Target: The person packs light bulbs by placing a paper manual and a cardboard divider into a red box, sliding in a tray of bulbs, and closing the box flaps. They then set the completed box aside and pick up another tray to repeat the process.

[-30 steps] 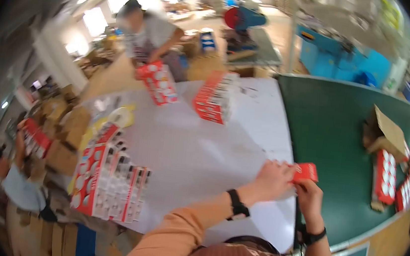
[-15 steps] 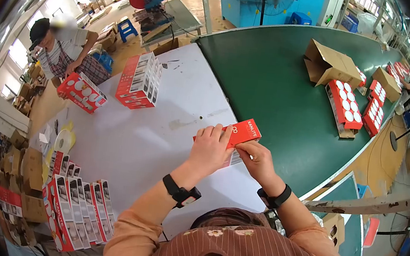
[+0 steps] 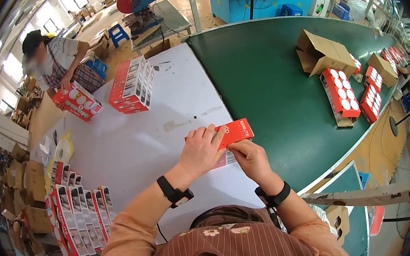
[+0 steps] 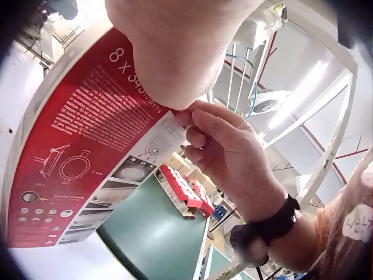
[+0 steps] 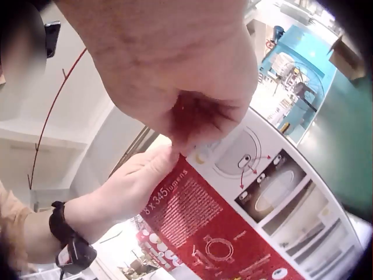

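Note:
A red and white box (image 3: 238, 131) stands at the near right part of the white table. Across its top lies my left hand (image 3: 200, 150), its fingers spread over the red face. My right hand (image 3: 254, 162) pinches the near top edge with thumb and index finger. In the left wrist view the box's printed side (image 4: 76, 146) fills the left, and the right hand (image 4: 227, 151) is at its corner. From the right wrist the box (image 5: 210, 233) shows below my palm, with the left hand (image 5: 128, 186) beside it.
Red boxes stand in a row (image 3: 73, 219) at the near left and in a stack (image 3: 133, 85) at the far edge. A person (image 3: 54, 62) holds another box (image 3: 79, 101). An open carton (image 3: 325, 55) and bulb-type packs (image 3: 341, 95) lie on the green table (image 3: 251, 68).
The view has swung right and down, shifting the tables leftward in frame. Both hands stay at the box, with the right thumb and index finger still at its edge.

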The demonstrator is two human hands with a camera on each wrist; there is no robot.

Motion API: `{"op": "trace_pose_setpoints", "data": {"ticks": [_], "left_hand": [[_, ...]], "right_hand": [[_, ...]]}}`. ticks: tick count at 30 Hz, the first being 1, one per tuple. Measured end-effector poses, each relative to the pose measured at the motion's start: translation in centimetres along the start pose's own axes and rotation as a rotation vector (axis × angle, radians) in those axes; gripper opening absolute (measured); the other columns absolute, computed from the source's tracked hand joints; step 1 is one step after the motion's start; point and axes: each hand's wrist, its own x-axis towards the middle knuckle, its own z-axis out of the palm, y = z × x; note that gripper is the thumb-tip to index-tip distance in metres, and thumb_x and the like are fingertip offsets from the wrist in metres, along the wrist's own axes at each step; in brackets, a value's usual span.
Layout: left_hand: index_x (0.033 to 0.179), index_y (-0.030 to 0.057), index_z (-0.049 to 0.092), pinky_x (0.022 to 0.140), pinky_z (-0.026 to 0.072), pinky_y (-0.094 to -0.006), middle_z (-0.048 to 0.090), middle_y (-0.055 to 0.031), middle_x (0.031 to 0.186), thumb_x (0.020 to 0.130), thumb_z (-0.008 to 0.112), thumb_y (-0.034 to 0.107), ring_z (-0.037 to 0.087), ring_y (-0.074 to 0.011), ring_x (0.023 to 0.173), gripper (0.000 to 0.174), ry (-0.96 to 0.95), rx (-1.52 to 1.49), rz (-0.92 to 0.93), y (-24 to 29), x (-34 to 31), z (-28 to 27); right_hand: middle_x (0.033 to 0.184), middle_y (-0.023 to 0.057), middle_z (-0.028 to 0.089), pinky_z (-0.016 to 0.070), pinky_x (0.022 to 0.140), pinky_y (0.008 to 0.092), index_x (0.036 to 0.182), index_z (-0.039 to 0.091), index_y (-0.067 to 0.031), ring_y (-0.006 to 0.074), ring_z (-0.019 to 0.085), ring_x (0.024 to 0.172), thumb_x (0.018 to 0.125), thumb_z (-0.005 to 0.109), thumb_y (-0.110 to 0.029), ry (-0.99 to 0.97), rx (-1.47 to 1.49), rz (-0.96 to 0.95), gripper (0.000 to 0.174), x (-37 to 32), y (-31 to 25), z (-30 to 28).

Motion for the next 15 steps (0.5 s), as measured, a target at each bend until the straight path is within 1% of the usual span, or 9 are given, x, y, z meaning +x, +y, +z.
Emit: {"op": "trace_pose_setpoints", "data": {"ticks": [2,5,9,12,14,15], "left_hand": [[0.131,0.0040,0.052,0.088,0.0414,-0.0434,0.054,-0.0163,0.118,0.080,0.068,0.029,0.052,-0.0303,0.103,0.059,-0.001,-0.004,-0.003,0.1,0.0,-0.1],[0.130,0.0048,0.053,0.087,0.0417,-0.0430,0.054,-0.0157,0.118,0.081,0.067,0.027,0.053,-0.0301,0.103,0.057,0.004,-0.009,-0.009,0.2,-0.1,-0.2],[0.129,0.0061,0.055,0.087,0.0416,-0.0431,0.055,-0.0138,0.118,0.081,0.067,0.028,0.053,-0.0297,0.102,0.055,0.019,-0.025,-0.015,0.0,0.0,0.1],[0.128,0.0056,0.056,0.088,0.0416,-0.0430,0.055,-0.0120,0.119,0.080,0.068,0.029,0.053,-0.0287,0.104,0.055,0.001,-0.052,-0.044,0.1,0.0,0.0],[0.127,0.0055,0.057,0.088,0.0418,-0.0432,0.056,-0.0119,0.118,0.079,0.068,0.029,0.054,-0.0289,0.105,0.054,0.022,-0.089,-0.039,0.0,-0.1,-0.5],[0.126,0.0054,0.058,0.088,0.0420,-0.0433,0.057,-0.0118,0.117,0.079,0.069,0.029,0.055,-0.0291,0.105,0.054,0.037,-0.128,-0.031,0.0,0.0,-0.9]], "right_hand": [[0.084,0.0112,0.067,0.0510,0.065,0.0361,0.093,0.069,-0.0044,0.0290,0.064,0.074,0.083,0.065,-0.006,-0.013,-0.070,-0.035,0.011,0.2,-0.2,-0.1],[0.082,0.0108,0.066,0.0509,0.065,0.0370,0.092,0.069,-0.0042,0.0286,0.063,0.074,0.083,0.065,-0.006,-0.033,-0.012,-0.017,0.011,0.3,-0.2,-0.2],[0.082,0.0110,0.066,0.0510,0.065,0.0369,0.093,0.069,-0.0045,0.0290,0.063,0.074,0.083,0.064,-0.006,-0.022,0.007,-0.023,0.011,0.2,-0.2,-0.4],[0.082,0.0112,0.066,0.0510,0.066,0.0358,0.093,0.069,-0.0045,0.0284,0.063,0.074,0.083,0.064,-0.006,-0.021,-0.011,0.013,0.011,0.7,-0.3,-1.5],[0.084,0.0111,0.066,0.0511,0.066,0.0340,0.094,0.069,-0.0054,0.0275,0.064,0.074,0.083,0.064,-0.006,0.018,0.000,0.172,0.012,1.1,-0.4,-2.6],[0.086,0.0111,0.067,0.0519,0.067,0.0326,0.095,0.069,-0.0049,0.0247,0.065,0.075,0.083,0.064,-0.005,0.024,-0.021,0.187,0.012,1.2,-0.1,-3.2]]}}
